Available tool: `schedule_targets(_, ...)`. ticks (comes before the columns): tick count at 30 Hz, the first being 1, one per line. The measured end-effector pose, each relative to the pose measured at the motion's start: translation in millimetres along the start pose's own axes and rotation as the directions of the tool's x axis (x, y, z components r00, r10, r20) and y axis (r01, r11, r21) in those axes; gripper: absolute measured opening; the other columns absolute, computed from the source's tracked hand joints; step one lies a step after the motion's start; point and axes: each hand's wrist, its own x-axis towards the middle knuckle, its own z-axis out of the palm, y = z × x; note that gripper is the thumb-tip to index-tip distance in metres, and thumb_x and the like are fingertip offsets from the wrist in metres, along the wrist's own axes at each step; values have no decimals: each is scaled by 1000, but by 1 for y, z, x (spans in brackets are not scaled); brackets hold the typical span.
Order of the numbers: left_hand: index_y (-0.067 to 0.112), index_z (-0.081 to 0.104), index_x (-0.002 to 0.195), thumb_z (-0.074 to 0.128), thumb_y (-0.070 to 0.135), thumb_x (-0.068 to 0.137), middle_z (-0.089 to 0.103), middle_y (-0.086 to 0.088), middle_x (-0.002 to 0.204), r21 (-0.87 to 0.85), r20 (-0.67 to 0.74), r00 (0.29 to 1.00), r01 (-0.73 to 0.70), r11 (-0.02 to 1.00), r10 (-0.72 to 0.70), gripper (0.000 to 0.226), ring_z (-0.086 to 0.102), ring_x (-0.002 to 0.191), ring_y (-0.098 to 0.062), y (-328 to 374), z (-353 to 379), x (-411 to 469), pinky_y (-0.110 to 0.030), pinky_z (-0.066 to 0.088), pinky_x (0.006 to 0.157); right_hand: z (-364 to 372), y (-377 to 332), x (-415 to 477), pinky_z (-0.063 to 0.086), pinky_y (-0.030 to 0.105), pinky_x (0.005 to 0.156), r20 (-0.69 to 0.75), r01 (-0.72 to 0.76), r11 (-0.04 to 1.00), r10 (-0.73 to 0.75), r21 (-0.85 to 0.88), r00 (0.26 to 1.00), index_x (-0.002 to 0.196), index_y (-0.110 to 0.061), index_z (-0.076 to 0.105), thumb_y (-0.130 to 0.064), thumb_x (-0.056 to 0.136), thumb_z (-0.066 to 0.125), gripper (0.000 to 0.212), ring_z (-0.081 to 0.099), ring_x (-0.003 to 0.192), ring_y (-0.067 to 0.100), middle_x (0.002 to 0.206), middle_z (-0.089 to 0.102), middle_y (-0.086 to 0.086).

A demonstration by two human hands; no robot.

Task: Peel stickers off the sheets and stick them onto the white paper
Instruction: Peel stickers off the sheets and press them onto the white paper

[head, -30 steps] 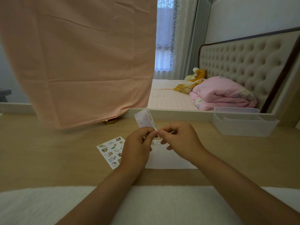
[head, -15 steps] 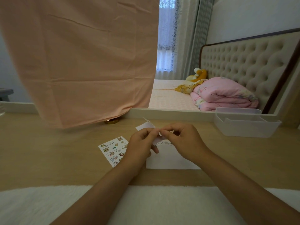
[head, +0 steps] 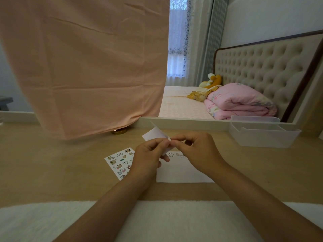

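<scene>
My left hand (head: 148,154) holds a small sticker sheet (head: 154,134) in the air above the desk, its white back towards me. My right hand (head: 197,151) pinches at the sheet's right edge, fingertip to fingertip with the left; any sticker there is too small to make out. Under both hands lies the white paper (head: 181,173), with a few small stickers (head: 174,154) along its far edge. A second sticker sheet (head: 119,160), covered with cartoon animals, lies flat on the desk left of the paper, partly behind my left wrist.
The wooden desk (head: 52,163) runs to a white ledge at the back. A clear plastic bin (head: 262,135) stands at the back right. A peach cloth (head: 83,67) hangs over the back left, a gold lid (head: 118,131) below it. White fluffy fabric (head: 166,222) covers the near edge.
The held sheet has dropped from upright to a lower, flatter tilt. My hands have stayed close together at its edge, pinching it.
</scene>
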Motion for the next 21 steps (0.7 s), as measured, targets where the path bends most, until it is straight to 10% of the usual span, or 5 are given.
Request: schedule_targets(21,17,70,88,56,21,99,68,9,84,254,55,992,-122,959,112,18,65,68,-8,-10,-4,8,-16,51,65,-4,2,3,57,37,66,111,-93,990,105,-102,988,86,-31,79,-29,91,71,10,62,61,12,83,73,-18)
